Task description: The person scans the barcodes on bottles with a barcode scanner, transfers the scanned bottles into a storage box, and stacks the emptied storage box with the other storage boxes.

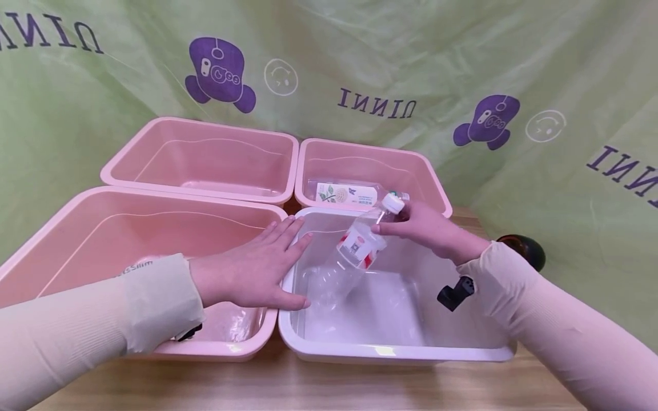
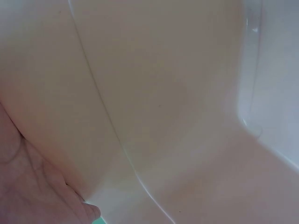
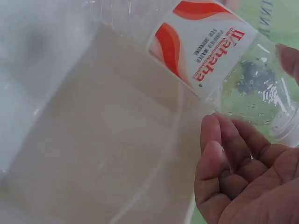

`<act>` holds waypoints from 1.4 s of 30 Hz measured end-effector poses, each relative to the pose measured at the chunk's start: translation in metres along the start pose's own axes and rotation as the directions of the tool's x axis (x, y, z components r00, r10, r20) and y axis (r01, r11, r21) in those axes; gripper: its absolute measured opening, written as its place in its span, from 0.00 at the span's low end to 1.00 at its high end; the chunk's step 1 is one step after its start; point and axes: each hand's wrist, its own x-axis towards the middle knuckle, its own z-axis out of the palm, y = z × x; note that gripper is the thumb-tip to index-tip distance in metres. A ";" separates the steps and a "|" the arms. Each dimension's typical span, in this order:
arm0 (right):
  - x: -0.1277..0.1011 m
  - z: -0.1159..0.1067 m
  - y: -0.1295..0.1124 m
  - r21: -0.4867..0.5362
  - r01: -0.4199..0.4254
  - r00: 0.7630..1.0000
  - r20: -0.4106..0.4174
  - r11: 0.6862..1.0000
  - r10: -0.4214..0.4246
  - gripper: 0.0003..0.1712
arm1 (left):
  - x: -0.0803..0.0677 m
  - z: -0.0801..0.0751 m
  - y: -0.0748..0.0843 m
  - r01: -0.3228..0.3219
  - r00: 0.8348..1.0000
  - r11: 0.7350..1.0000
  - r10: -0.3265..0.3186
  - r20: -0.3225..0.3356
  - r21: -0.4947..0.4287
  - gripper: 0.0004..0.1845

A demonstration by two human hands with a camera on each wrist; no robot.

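Note:
My right hand [image 1: 429,228] grips a clear plastic water bottle [image 1: 354,245] near its neck, thumb on one side and curled fingers on the other. The bottle tilts inside the white bin [image 1: 396,353], its white cap up and its base low toward the bin's left side. Its red and white label [image 3: 205,42] shows in the right wrist view. My left hand [image 1: 252,268] rests with straight, spread fingers over the adjoining rims of the white bin and the front left pink bin [image 1: 139,197]. In the left wrist view, part of that hand [image 2: 37,182] lies beside a bin wall.
Behind stand two more pink bins: the back left one [image 1: 205,128] and the back right one [image 1: 365,151], where a labelled clear bottle [image 1: 349,194] lies. My left arm partly covers clear plastic in the front left bin. A dark rounded object [image 1: 529,251] sits right of the white bin.

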 end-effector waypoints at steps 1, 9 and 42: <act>-0.001 -0.004 -0.002 0.026 -0.011 1.000 -0.008 1.000 0.011 0.23 | 0.000 0.000 0.000 0.001 1.000 1.000 -0.001 0.002 0.002 0.56; -0.009 -0.038 -0.012 0.145 -0.030 0.995 -0.091 0.989 0.044 0.21 | -0.002 0.001 -0.002 0.009 1.000 1.000 -0.009 0.005 0.006 0.56; -0.031 -0.139 0.018 0.543 0.333 0.879 -0.475 0.771 -0.044 0.07 | -0.003 0.005 0.000 0.023 0.999 1.000 -0.022 0.036 -0.021 0.56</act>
